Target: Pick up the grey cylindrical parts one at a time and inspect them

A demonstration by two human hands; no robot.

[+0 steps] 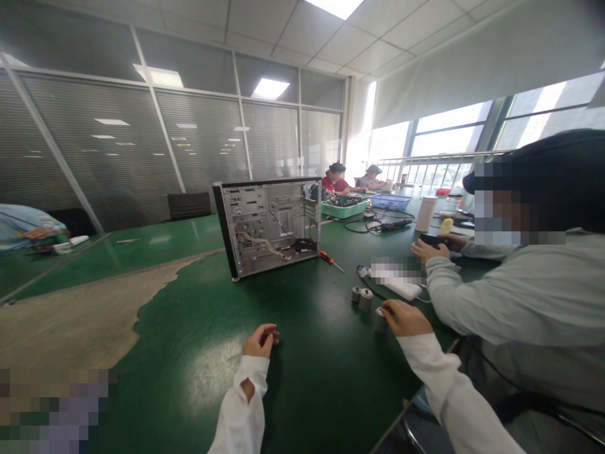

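Observation:
My right hand (407, 318) pinches the top of a small grey metal cylinder (380, 324) near the table's right side. Part of that cylinder is hidden behind my fingers. Two similar cylinders stand upright just beyond it: a smaller one (356, 294) and a wider one (365, 299). My left hand (259, 341) is at the green tabletop with fingers loosely bent, thumb apart, and nothing in it. Farther back stands an opened computer case (271, 227), its inside facing me, with loose cables and a black part at the bottom.
An orange-handled screwdriver (329, 257) lies beside the case. A white power strip (397, 280) with cables sits beyond the cylinders. At right, a person (510, 296) holds a dark object. Green (344, 209) and blue baskets (390, 202) stand farther back. Torn covering (94, 309) marks the left.

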